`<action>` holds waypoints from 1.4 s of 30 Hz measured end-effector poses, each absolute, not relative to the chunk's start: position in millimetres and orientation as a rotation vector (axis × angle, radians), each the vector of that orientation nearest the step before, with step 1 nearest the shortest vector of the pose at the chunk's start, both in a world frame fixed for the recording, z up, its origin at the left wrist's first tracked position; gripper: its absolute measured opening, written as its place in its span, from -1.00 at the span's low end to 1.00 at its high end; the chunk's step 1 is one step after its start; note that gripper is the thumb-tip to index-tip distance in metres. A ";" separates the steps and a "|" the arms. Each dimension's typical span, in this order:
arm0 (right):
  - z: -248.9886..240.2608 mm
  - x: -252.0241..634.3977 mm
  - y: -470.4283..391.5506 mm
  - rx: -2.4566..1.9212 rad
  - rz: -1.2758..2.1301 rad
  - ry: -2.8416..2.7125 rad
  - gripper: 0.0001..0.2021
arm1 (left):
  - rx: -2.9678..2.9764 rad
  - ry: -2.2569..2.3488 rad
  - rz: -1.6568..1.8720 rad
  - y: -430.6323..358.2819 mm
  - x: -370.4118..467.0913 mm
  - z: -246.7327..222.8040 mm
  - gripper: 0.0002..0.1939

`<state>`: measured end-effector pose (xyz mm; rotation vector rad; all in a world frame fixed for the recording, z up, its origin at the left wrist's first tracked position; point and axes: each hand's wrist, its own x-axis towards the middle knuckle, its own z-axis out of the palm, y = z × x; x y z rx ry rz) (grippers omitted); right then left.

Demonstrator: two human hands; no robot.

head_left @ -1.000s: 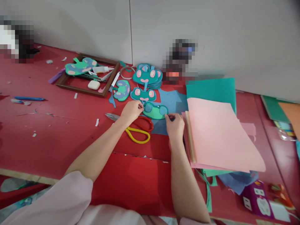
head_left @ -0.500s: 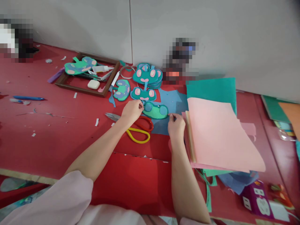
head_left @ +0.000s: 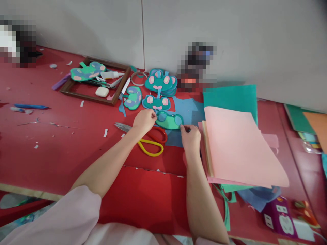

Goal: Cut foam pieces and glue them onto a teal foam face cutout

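On table (head_left: 63, 149), got felt cutout (head_left: 170, 124) between left hand (head_left: 144, 121) and right hand (head_left: 191, 137), over flat sheet (head_left: 189, 109). Just behind: face cutout (head_left: 156, 106), then cutout stack (head_left: 158, 83). Left of those: side cutout (head_left: 133, 98), with ring (head_left: 138, 84) behind. Farther left: frame (head_left: 87, 97), with glue bottle (head_left: 109, 75) and small block (head_left: 102, 92) inside, corner cutout (head_left: 87, 73) across rear-left part. Pen (head_left: 30, 107) far left. Scissors (head_left: 150, 154) before felt cutout, partly hidden by left arm. Right of right hand: sheet pile (head_left: 237, 146). Front right: box (head_left: 281, 219).

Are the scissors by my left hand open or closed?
Cannot tell: your left hand and forearm cover part of the scissors.
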<state>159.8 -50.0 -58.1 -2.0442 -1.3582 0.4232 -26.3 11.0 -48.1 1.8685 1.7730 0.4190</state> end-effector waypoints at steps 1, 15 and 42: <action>-58.2 159.8 -49.9 -2.042 0.429 -1.352 -0.76 | 1.868 1.776 0.414 11.0 -26.1 -47.9 -0.93; -62.3 161.5 -49.6 -2.000 0.482 -1.291 -0.79 | 1.848 1.772 0.387 12.3 -26.6 -45.8 -0.91; -59.5 155.8 -52.1 -2.073 0.382 -1.456 -0.70 | 1.826 1.797 0.393 11.5 -24.1 -47.1 -0.92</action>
